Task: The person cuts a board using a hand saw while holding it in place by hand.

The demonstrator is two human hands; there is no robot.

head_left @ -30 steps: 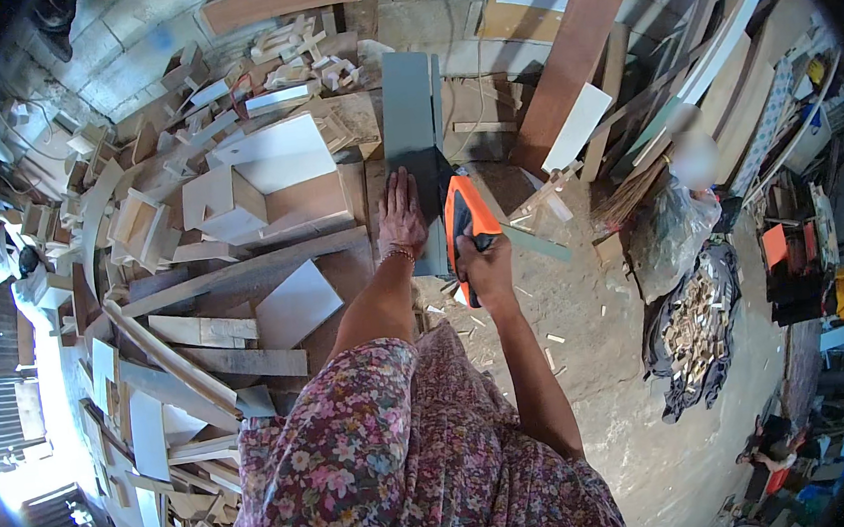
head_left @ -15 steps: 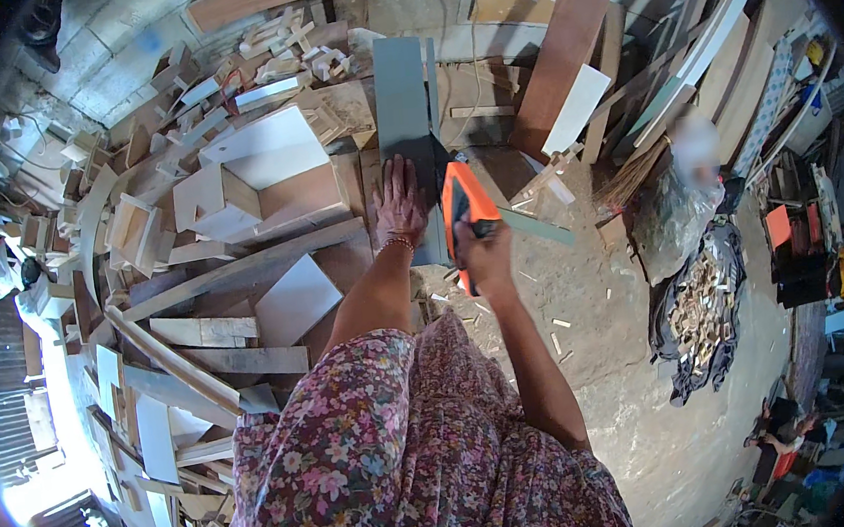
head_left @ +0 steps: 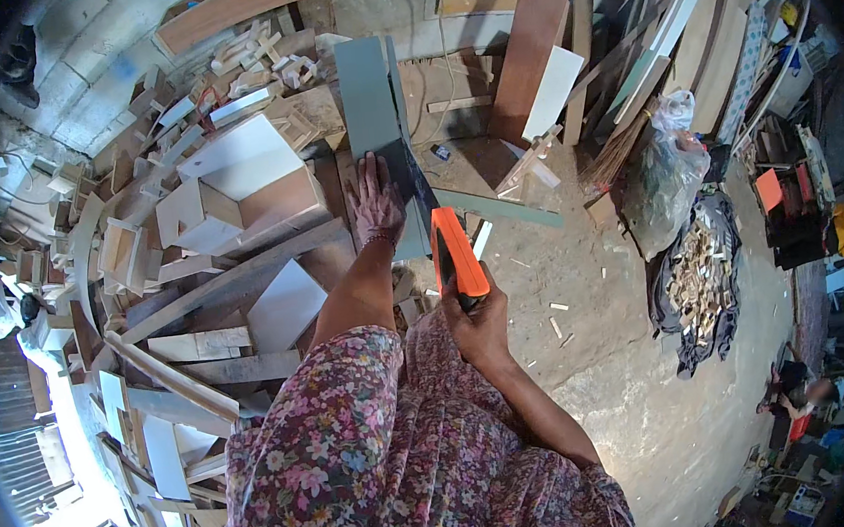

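Under my left hand (head_left: pixel 375 205) lies a long grey-green board (head_left: pixel 367 93); the palm and stretched fingers rest flat on it. My right hand (head_left: pixel 478 324) is wrapped around the orange handle (head_left: pixel 461 250) of a handsaw. The dark saw blade (head_left: pixel 422 183) runs away from me along the board's right side, beside a narrow strip (head_left: pixel 395 85) of the same colour. How deep the teeth sit in the board cannot be made out. A thin greenish strip (head_left: pixel 508 208) lies to the right of the saw.
Wooden offcuts and an open white-lined box (head_left: pixel 257 157) crowd the left. Tall planks (head_left: pixel 538 42) lean at the back right. On the right are a clear plastic bag (head_left: pixel 673 166) and a dark cloth heaped with wood scraps (head_left: pixel 699 274). Another person (head_left: pixel 793 400) is at the lower right.
My right hand has drawn the saw back toward me, so more of its blade shows. The left hand stays flat on the board. The whole view has shifted slightly.
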